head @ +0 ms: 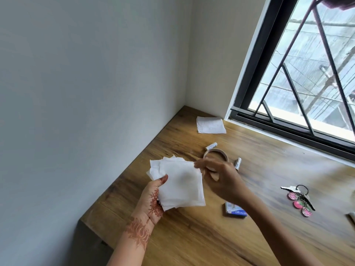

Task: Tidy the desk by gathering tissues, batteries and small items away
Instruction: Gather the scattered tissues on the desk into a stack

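Held nearest, above the wooden desk (192, 237), a fanned stack of thin white tissues (180, 185) is pinched at its left edge by the left hand (153, 200); the right hand's fingers (199, 165) close on its far corner. Light, limp, slippery sheets are best gripped across the whole stack. One white folded tissue (210, 125) lies far off.

A home room corner: wooden desk (221, 237) against plain walls, barred window (307, 73) at two o'clock, house keys (299, 198) at three.

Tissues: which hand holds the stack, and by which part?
The left hand holds the stack of tissues by its lower left edge, thumb on top. The right hand touches the upper right corner.
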